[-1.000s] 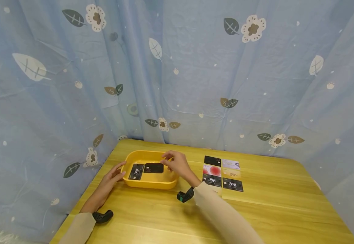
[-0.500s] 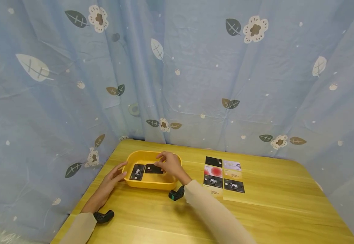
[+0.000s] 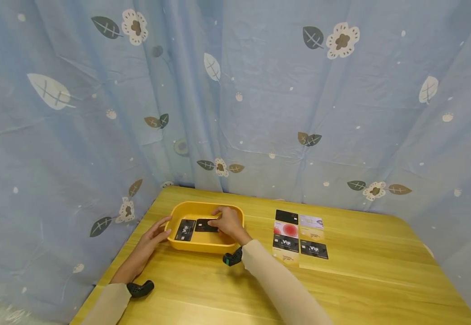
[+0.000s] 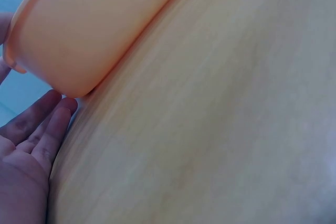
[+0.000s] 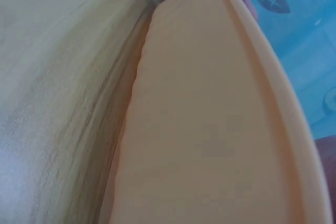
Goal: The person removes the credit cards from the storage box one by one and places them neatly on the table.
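On the table stands a shallow yellow plastic basin (image 3: 206, 248) with two dark cards inside. My left hand (image 3: 152, 235) holds its left end; in the left wrist view fingertips (image 4: 59, 121) touch the outer wall near the base, and part of a finger shows at the rim. My right hand (image 3: 228, 221) reaches over the basin's right side, its bent fingers pinching the right part of a black card (image 3: 203, 225) that lies flat inside. Left of it lies a black "Vip" card (image 3: 185, 230). The right fingertips are hidden in the right wrist view by the basin wall.
Right of the basin, several cards lie in two columns on the wooden table (image 3: 365, 253): among them a black card (image 3: 287, 216), a red-circle card (image 3: 286, 229) and a dark Vip card (image 3: 314, 249). A blue patterned curtain (image 3: 260, 113) surrounds the table's back and sides.
My right hand has moved left and lower into the basin, over the black card's right part. The cards and my left hand keep their places; the head view has shifted slightly.
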Motion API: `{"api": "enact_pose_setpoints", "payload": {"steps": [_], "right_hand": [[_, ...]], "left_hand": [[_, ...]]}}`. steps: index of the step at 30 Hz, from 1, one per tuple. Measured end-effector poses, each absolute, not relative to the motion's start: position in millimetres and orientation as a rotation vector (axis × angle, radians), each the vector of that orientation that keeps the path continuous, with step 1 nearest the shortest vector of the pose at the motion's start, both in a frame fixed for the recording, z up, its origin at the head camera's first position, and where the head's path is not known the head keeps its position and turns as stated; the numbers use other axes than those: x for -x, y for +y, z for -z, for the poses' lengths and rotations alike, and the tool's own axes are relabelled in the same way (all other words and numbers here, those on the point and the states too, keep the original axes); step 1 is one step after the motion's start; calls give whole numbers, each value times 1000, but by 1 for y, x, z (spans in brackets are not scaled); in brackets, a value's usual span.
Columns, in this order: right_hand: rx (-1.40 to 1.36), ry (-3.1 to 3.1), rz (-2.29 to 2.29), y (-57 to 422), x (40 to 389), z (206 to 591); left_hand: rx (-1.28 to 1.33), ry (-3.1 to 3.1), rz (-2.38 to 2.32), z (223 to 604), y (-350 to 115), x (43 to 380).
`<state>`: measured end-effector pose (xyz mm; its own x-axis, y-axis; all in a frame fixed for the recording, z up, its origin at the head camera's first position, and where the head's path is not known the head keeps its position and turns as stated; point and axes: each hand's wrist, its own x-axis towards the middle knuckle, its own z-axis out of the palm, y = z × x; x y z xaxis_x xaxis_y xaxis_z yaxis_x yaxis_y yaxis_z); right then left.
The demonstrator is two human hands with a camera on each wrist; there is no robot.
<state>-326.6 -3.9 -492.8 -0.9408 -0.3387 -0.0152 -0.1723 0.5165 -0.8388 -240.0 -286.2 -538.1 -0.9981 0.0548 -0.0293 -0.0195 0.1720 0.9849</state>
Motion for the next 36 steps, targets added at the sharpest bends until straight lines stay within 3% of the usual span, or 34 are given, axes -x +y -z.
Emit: {"api": "enact_pose_setpoints", "payload": {"steps": [36], "right_hand": [[412,2945,953,-10,324,499]], "left_hand": [[-53,2303,-2040,540,-286,239]]}}
